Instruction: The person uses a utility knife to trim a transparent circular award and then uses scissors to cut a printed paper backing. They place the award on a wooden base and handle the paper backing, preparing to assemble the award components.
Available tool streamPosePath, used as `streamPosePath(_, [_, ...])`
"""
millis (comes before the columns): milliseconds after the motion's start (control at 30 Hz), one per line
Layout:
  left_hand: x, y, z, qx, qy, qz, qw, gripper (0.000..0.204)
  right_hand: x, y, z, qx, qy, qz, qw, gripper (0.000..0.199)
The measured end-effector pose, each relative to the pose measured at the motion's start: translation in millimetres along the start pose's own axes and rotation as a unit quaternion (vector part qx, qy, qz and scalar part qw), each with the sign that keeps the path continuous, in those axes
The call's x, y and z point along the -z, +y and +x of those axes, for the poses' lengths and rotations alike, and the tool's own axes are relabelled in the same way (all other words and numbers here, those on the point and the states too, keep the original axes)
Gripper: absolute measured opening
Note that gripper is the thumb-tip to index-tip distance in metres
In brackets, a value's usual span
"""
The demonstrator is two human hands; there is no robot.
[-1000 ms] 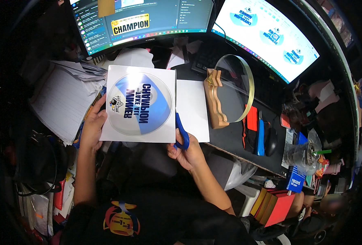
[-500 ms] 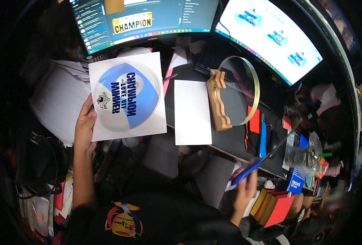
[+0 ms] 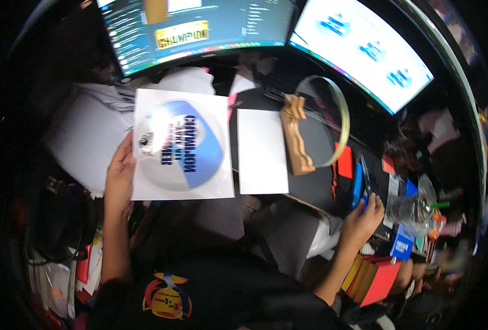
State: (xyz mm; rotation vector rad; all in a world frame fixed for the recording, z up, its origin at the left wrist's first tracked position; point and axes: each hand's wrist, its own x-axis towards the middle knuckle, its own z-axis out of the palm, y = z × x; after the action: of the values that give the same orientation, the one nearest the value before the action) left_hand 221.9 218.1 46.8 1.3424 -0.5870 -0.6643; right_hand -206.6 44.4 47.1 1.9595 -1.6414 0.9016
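Your left hand (image 3: pixel 120 173) has its grip closed on the left edge of a white printed sheet (image 3: pixel 181 146); thumb on the front face, other fingers hidden behind it; sheet is held up above the counter (image 3: pixel 310 181), face toward you, at centre-left of the head view. Sheet is near square w/ a big round blue-and-white graphic; its top edge points away from you toward the monitors, tilted slightly; the dark lettering inside the circle runs top-to-bottom, i.e. turned a quarter from reading position; long axis, as far as one can tell, runs roughly along your line of sight, away from your body.

Your right hand (image 3: pixel 362 217) is well apart from the sheet, low at the right, at the counter's near edge; fingers curled onto the handle end of blue scissors (image 3: pixel 359 184); scissors' long axis points away from you, blades toward the far side; can't tell whether the grip is fully closed round the handle or just resting on it.

Between the hands: a blank white sheet (image 3: pixel 261 151) lies flat on the counter, long axis away from you; just beside it on the right a wooden stand (image 3: pixel 296 135) w/ a clear round hoop (image 3: pixel 332 118). Two monitors (image 3: pixel 200 27) at the back; a pile of papers (image 3: pixel 81 143) sits left of the held sheet.
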Motion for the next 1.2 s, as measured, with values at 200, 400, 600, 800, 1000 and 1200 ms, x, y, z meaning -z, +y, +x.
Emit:
streamPosePath(200, [-21, -4, -4, 0.057, -0.020, -0.111, 0.992, 0.052, -28, -130, -37, 0.306, -0.267, 0.261, 0.876, 0.076])
streamPosePath(400, [-14, -10, -5, 0.079, -0.012, -0.062, 0.995, 0.050, 16, -96, -37, 0.164, -0.121, 0.355, 0.912, 0.036])
streamPosePath(600, [-51, -57, -13, 0.010, -0.076, -0.170, 0.982, 0.057, 77, -112, -14, -0.014, 0.054, 0.525, 0.850, 0.028])
streamPosePath(800, [-94, -95, -12, -0.008, -0.046, -0.124, 0.991, 0.058, 28, -252, 41, 0.235, -0.039, 0.649, 0.723, 0.044])
streamPosePath(1000, [-61, -90, -31, 0.016, -0.060, -0.027, 0.998, 0.045, -1, -392, 60, 0.292, 0.041, 0.696, 0.655, 0.036])
streamPosePath(1200, [6, -99, -46, -0.023, -0.170, 0.190, 0.967, 0.029, -44, -475, 37, 0.293, 0.017, 0.686, 0.666, 0.029])
